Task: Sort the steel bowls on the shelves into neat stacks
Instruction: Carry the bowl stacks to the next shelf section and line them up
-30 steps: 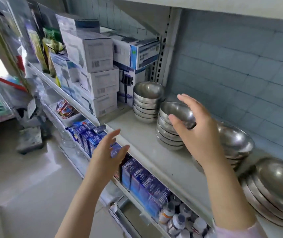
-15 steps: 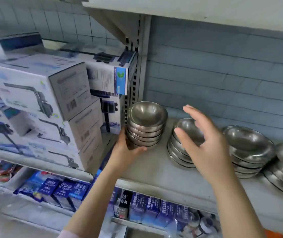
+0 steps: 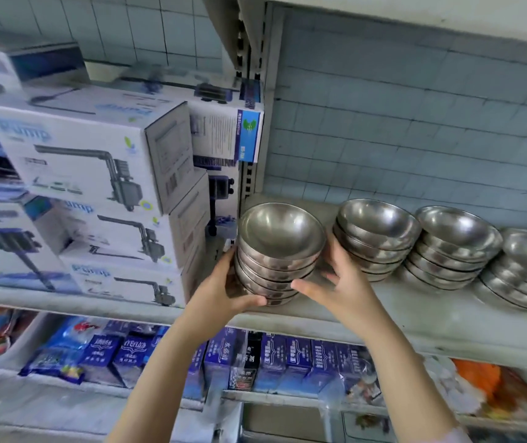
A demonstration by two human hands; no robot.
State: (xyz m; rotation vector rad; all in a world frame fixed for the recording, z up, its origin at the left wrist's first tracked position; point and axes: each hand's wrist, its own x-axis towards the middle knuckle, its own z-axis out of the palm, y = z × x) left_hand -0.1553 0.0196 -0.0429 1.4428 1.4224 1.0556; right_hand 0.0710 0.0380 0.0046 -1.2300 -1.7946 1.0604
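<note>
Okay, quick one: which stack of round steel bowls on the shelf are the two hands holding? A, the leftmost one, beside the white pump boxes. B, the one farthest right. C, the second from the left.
A: the left hand and right hand cup opposite sides of the leftmost stack of round steel bowls, which stands next to the white pump boxes.
</note>
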